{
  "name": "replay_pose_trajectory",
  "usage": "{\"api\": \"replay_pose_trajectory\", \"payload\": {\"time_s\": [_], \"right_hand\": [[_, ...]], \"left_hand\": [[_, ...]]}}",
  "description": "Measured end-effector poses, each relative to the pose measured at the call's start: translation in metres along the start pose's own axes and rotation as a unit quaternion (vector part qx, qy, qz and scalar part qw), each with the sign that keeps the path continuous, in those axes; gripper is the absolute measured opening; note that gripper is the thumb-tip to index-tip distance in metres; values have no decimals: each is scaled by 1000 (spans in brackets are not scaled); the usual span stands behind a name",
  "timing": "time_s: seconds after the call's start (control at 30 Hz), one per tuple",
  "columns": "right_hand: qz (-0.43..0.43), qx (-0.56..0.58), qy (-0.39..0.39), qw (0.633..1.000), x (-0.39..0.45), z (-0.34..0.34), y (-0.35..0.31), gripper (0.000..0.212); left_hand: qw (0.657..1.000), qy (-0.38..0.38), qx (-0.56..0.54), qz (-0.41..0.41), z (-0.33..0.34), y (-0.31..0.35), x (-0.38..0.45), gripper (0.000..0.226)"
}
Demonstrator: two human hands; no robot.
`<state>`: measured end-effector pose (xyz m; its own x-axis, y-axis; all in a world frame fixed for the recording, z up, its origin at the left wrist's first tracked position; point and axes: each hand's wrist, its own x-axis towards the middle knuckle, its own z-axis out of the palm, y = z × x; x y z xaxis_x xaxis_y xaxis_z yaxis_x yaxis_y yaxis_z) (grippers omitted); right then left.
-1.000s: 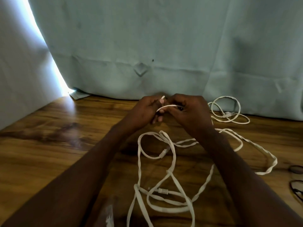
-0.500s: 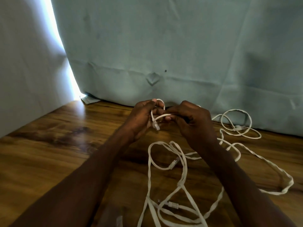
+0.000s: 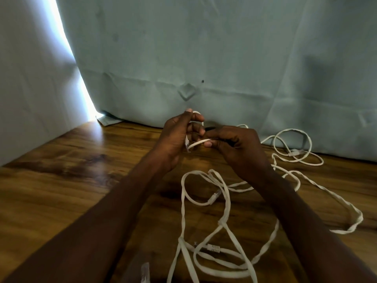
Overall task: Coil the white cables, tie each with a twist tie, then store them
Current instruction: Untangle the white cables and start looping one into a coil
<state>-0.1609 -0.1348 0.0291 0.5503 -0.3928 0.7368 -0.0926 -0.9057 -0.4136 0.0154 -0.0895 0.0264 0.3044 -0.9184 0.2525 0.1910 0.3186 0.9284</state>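
Several flat white cables [image 3: 225, 203] lie tangled on the wooden table [image 3: 61, 190], with plug ends showing among the loops. My left hand [image 3: 177, 137] holds the first small loop of one white cable raised above the table, its plug end hanging by the palm. My right hand [image 3: 236, 148] pinches the same cable [image 3: 196, 142] just to the right of that loop. Another loose cable loop [image 3: 293, 148] lies at the far right by the curtain.
A pale green curtain [image 3: 204, 58] hangs along the back and left edges of the table. A clear plastic piece [image 3: 145, 271] shows at the bottom edge, between my forearms.
The loop round my left fingers has grown and my left hand has risen slightly. My right hand has slid along the cable, feeding it toward the left. The view has shifted.
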Motion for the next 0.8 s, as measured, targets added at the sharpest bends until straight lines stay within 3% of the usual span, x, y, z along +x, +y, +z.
{"api": "replay_pose_trajectory", "payload": {"time_s": [0.2, 0.43, 0.57, 0.8], "right_hand": [[22, -48, 70, 996, -2, -2, 0, 22], [36, -61, 134, 988, -4, -2, -3, 16], [50, -38, 145, 987, -4, -2, -5, 19], [81, 2, 167, 983, -5, -3, -9, 11]], "left_hand": [[984, -89, 147, 38, 7, -4, -9, 45], [979, -185, 89, -18, 2, 2, -10, 43], [972, -228, -13, -63, 5, 6, -15, 40], [953, -282, -55, -90, 1, 6, -16, 36]]}}
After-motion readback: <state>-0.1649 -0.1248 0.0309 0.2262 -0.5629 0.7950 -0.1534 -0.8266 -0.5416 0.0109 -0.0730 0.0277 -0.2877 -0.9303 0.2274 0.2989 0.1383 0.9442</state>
